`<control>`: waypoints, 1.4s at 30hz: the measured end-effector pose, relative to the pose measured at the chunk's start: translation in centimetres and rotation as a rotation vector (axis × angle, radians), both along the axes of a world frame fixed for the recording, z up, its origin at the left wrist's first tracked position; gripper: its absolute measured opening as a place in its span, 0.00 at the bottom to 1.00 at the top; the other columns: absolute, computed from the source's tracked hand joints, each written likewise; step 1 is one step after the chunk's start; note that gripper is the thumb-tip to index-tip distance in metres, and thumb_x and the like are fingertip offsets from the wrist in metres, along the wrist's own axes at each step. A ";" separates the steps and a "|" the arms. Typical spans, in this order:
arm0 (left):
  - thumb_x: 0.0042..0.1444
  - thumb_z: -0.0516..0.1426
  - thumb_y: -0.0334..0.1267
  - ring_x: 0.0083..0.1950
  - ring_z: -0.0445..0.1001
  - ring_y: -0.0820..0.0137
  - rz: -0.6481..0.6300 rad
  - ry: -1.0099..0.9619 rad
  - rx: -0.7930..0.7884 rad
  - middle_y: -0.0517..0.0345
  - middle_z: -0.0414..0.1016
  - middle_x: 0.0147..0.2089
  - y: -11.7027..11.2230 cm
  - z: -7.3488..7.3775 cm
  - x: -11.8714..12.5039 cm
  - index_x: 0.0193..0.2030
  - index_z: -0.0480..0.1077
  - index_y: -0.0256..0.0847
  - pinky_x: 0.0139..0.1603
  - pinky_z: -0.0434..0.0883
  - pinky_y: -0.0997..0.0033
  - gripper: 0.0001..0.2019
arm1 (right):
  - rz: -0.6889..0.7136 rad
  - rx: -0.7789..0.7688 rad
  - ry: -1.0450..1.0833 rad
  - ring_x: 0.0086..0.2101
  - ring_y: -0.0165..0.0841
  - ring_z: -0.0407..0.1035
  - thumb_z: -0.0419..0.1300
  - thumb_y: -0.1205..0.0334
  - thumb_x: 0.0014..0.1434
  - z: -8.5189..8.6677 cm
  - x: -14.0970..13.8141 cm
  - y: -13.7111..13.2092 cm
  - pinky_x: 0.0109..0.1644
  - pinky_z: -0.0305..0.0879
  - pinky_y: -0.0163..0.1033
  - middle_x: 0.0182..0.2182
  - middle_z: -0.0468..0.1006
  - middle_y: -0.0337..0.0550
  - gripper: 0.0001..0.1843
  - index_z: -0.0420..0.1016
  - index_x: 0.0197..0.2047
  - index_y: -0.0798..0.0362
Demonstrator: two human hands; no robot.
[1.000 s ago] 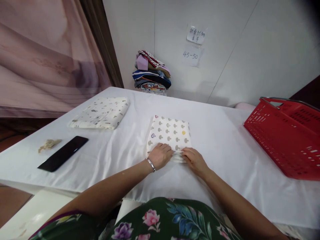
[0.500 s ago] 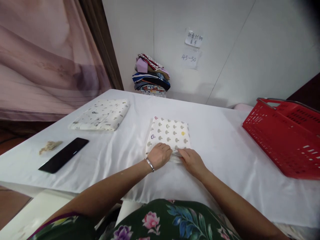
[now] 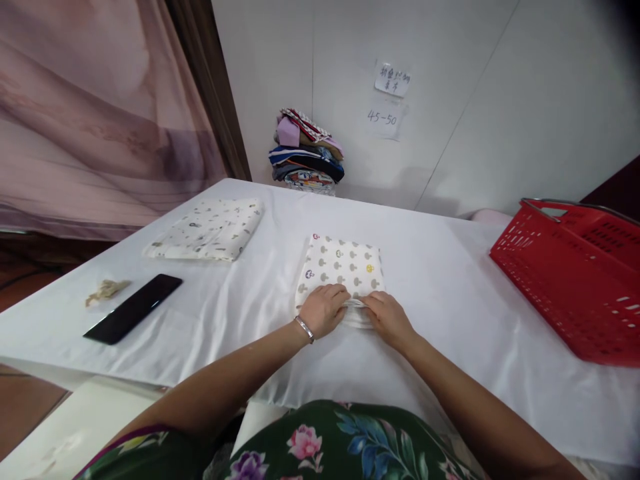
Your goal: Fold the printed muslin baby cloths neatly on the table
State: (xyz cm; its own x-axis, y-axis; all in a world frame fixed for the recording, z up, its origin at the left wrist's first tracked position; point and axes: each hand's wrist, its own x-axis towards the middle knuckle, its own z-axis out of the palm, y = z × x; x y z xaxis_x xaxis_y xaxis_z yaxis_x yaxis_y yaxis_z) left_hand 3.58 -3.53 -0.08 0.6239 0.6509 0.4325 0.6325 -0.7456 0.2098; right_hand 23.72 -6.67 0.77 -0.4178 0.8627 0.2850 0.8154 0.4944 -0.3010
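Observation:
A folded white cloth with grey mushroom-like prints, a few of them coloured, lies flat on the table in front of me. My left hand, with a silver bracelet at the wrist, is closed on the cloth's near edge. On the same edge, a little to the right, my right hand pinches the cloth between thumb and fingers. Between the hands the upper layer is slightly raised, and white folded layers show beneath it. My fingertips are partly hidden in the folds.
White fabric covers the table. Another folded printed cloth lies at the back left. Nearer, at left, are a black phone-like slab and a small beige bundle. A red basket stands at right; a fabric stack sits behind the table.
My right hand has shifted slightly right along the near edge, and more of the layered folds shows between my hands. The whole view has moved a little.

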 end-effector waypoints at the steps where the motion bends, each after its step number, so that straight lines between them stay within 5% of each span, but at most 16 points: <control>1: 0.53 0.54 0.33 0.47 0.67 0.65 -0.003 -0.007 0.020 0.53 0.69 0.48 -0.1 -0.1 0.0 0.45 0.65 0.39 0.45 0.65 0.64 0.11 | 0.003 -0.015 0.011 0.37 0.34 0.64 0.49 0.73 0.58 0.1 0.0 0.1 0.41 0.60 0.38 0.36 0.72 0.44 0.16 0.70 0.46 0.52; 9: 0.56 0.52 0.34 0.47 0.67 0.64 -0.013 -0.019 0.128 0.51 0.68 0.47 -0.2 -0.1 -0.2 0.35 0.65 0.39 0.47 0.65 0.62 0.02 | 0.010 -0.061 0.089 0.36 0.33 0.64 0.48 0.72 0.58 0.3 0.2 0.2 0.40 0.61 0.38 0.34 0.71 0.42 0.15 0.71 0.44 0.51; 17: 0.57 0.51 0.32 0.45 0.66 0.66 -0.046 -0.003 0.153 0.54 0.70 0.43 -0.1 -0.2 0.2 0.33 0.68 0.39 0.45 0.64 0.64 0.06 | 0.021 0.000 0.031 0.36 0.34 0.63 0.48 0.72 0.59 -0.2 0.1 0.1 0.40 0.62 0.39 0.34 0.71 0.44 0.15 0.70 0.46 0.52; 24: 0.57 0.51 0.31 0.43 0.67 0.68 -0.050 -0.110 0.150 0.57 0.72 0.39 -0.2 0.2 -0.1 0.30 0.69 0.40 0.44 0.64 0.66 0.08 | 0.067 0.058 0.052 0.38 0.37 0.64 0.50 0.62 0.62 -0.3 -0.1 -0.1 0.42 0.63 0.42 0.38 0.72 0.47 0.15 0.67 0.51 0.52; 32: 0.58 0.49 0.29 0.45 0.66 0.69 -0.083 -0.069 0.216 0.55 0.72 0.42 -0.5 -0.5 -0.4 0.28 0.69 0.40 0.45 0.64 0.65 0.11 | 0.073 -0.014 0.110 0.37 0.34 0.66 0.48 0.62 0.63 -0.2 0.1 0.1 0.41 0.64 0.41 0.36 0.73 0.45 0.14 0.70 0.48 0.50; 42: 0.58 0.48 0.28 0.51 0.63 0.67 -0.117 -0.049 0.251 0.56 0.70 0.48 -0.6 -0.7 -0.6 0.28 0.68 0.39 0.51 0.62 0.63 0.11 | 0.004 0.138 0.161 0.41 0.37 0.64 0.47 0.64 0.63 -0.5 -0.3 -0.1 0.44 0.64 0.43 0.40 0.72 0.47 0.14 0.70 0.48 0.50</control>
